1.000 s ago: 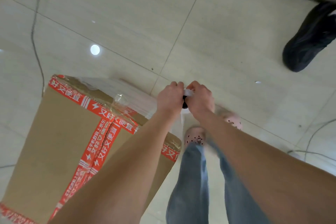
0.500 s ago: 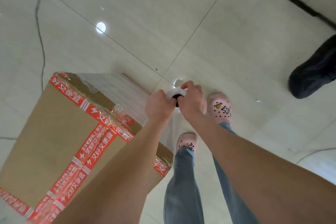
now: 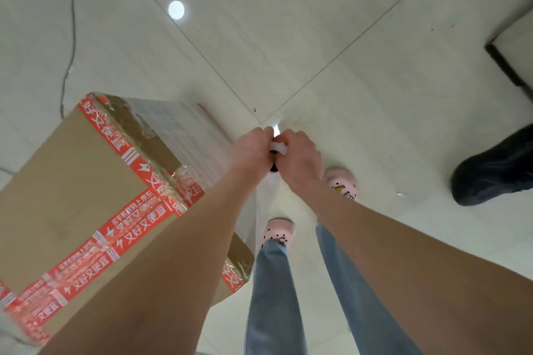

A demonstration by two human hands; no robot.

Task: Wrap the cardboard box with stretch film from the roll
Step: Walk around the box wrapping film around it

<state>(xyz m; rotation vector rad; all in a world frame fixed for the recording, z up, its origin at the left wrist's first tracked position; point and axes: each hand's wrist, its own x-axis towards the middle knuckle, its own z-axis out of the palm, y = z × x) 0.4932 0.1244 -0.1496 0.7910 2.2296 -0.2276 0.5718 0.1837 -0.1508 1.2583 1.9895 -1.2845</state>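
A tall cardboard box (image 3: pixel 66 179) sealed with red printed tape stands on the floor at the left. Clear stretch film (image 3: pixel 190 141) covers its right side face. The stretch film roll (image 3: pixel 278 153) is upright just right of the box, mostly hidden between my hands; only its white top rim and dark core show. My left hand (image 3: pixel 252 151) grips the roll's top from the left. My right hand (image 3: pixel 300 160) grips it from the right. A sheet of film (image 3: pixel 261 204) hangs below the hands beside the box's near corner.
My legs in blue jeans and pink clogs (image 3: pixel 341 184) stand right of the box. Another person's black shoe (image 3: pixel 496 170) is at the right edge. A thin cable (image 3: pixel 70 37) runs over the tiled floor at the upper left. A dark baseboard (image 3: pixel 507 66) is at the far right.
Both hands have stayed clasped on the roll while I stepped along the box's right side. More of the film-covered face shows, and my right foot has come forward.
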